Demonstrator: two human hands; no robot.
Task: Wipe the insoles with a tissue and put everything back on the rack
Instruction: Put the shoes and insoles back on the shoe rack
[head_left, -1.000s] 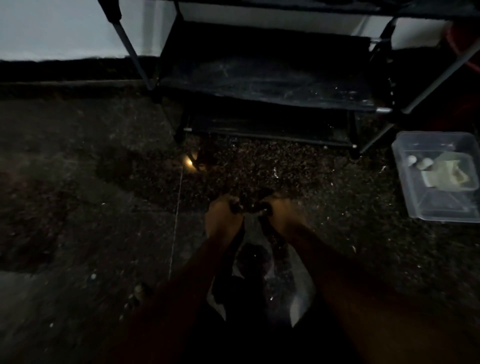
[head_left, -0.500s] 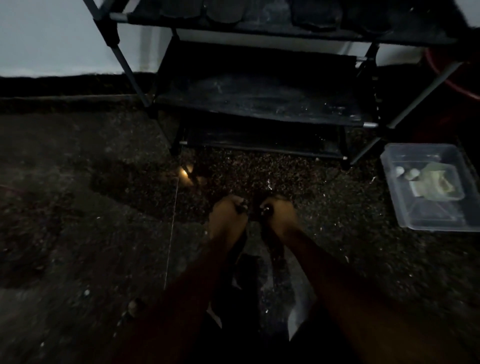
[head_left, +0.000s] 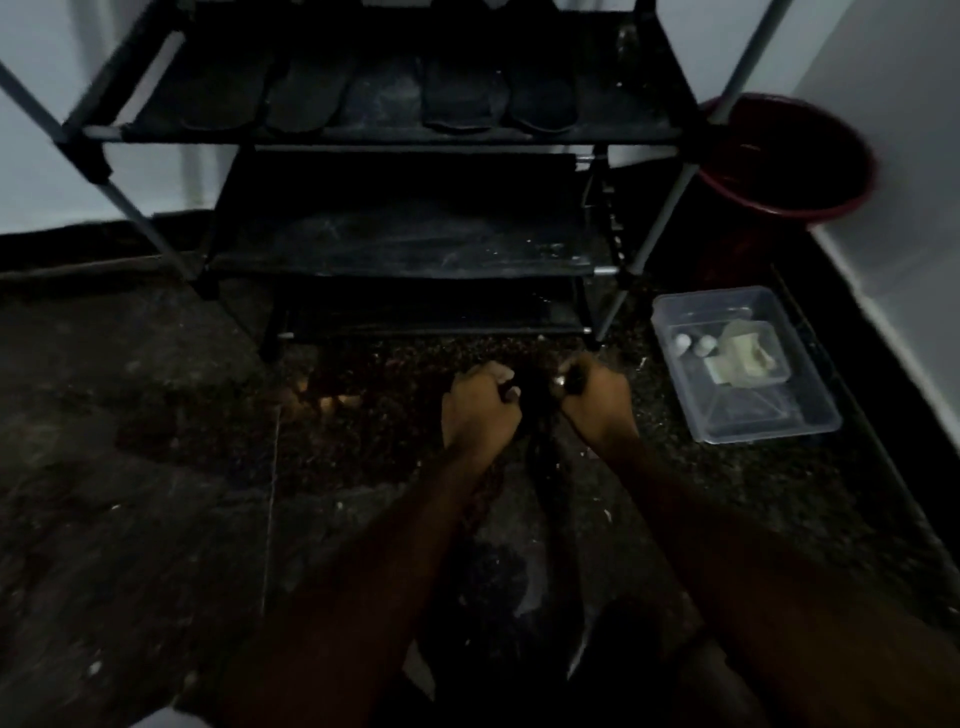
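Several dark insoles (head_left: 462, 98) (side by side) on rack (head_left: 405, 137)

1. Dark item (head_left: 539, 422), gripped between left hand (head_left: 480, 410) and right hand (head_left: 597, 402): too dim to identify.
2. Rack (head_left: 415, 139): top cut off by the upper edge.
3. Flat dark shapes (head_left: 462, 98) on the upper shelf: far ends cropped, outlines murky.
4. Clear tub (head_left: 810, 415): contents too small to name.
5. Red bucket (head_left: 831, 200): partly behind a rack pole.

no readable text, labels or numbers
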